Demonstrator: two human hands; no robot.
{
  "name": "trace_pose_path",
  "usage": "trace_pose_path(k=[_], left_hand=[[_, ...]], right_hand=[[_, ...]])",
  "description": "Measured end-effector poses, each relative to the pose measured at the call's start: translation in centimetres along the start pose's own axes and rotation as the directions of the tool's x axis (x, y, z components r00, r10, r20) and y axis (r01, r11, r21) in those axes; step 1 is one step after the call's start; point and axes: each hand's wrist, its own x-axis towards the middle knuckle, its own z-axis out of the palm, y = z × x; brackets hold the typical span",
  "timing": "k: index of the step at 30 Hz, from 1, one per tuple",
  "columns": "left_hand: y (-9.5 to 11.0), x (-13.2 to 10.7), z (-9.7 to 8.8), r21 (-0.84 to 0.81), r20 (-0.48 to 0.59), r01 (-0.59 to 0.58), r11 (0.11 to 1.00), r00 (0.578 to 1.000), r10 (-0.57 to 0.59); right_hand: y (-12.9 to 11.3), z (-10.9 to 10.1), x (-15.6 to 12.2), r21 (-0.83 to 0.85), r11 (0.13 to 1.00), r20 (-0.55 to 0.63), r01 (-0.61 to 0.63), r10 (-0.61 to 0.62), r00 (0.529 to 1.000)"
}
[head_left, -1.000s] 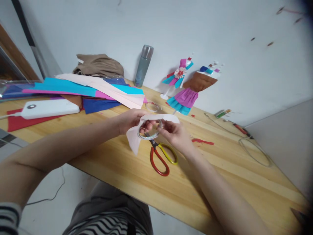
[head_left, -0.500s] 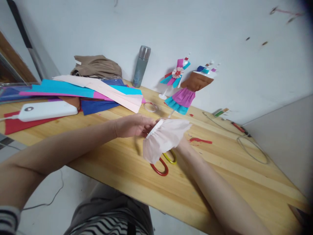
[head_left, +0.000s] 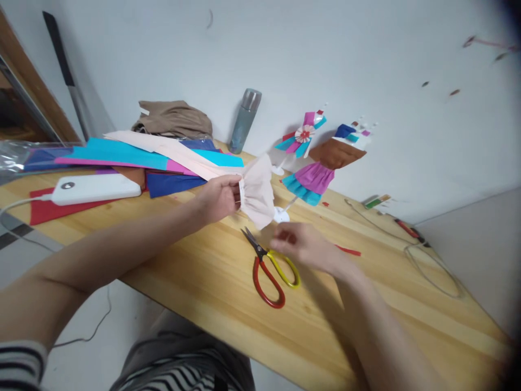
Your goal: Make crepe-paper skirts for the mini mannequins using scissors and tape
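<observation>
My left hand [head_left: 217,196] is closed on the gathered end of a pale pink pleated paper piece [head_left: 257,190], held up above the wooden table [head_left: 203,271]. The paper fans out to the right of my fingers. My right hand [head_left: 303,244] hovers lower, just right of the paper and above the scissors; it is smeared by motion and its fingers are not clear. Red and yellow handled scissors [head_left: 271,266] lie on the table below both hands.
Coloured paper sheets [head_left: 134,157] and a white power bank [head_left: 95,188] lie at the left. A grey bottle [head_left: 245,120], a brown cloth [head_left: 173,118] and two small paper dress figures [head_left: 321,157] stand by the wall. A wire loop [head_left: 431,266] lies at the right.
My left hand has lifted the pink paper up and leftward. My right hand has let go of it and dropped toward the scissors. The tape ring seen earlier is out of sight.
</observation>
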Motion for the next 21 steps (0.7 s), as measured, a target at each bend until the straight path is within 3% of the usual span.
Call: trace_pose_path(k=[2,4,9,13,16,19,21], left_hand=[[0.1,0.3,-0.4,-0.037,-0.039,0.033,0.999,0.999,-0.035],[0.1,0.6,-0.6,-0.057,-0.087,0.036,0.998,0.995,-0.041],[-0.3,0.8,-0.7,-0.062,-0.049,-0.019,0.998,0.999,0.016],[-0.2,1.0,-0.9,-0.051,0.025,-0.061,0.997,0.998,0.063],[0.2,1.1,-1.1,-0.034,0.052,-0.086,0.996,0.995,0.088],[0.5,1.1,-1.1,-0.018,0.073,-0.120,0.993,0.990,0.121],[0.6,1.1,-1.0,-0.016,0.084,-0.141,0.990,0.986,0.142]], right_hand=[[-0.5,0.4,-0.8,-0.248,0.969,0.150,0.014,0.025,0.988],[-1.0,1.4,-1.2,-0.362,0.931,0.168,0.043,0.020,0.986],[-1.5,2.7,-1.0,-0.360,0.922,0.170,0.144,-0.087,0.982],[-1.1,1.5,-0.7,-0.169,0.957,0.172,0.236,-0.207,0.963],[-0.3,0.5,-0.4,0.167,0.961,0.223,0.222,-0.256,0.941],[0.8,0.3,0.1,0.513,0.830,0.202,0.218,-0.363,0.910],[1.6,0.7,0.6,0.658,0.717,0.137,0.230,-0.414,0.900]])
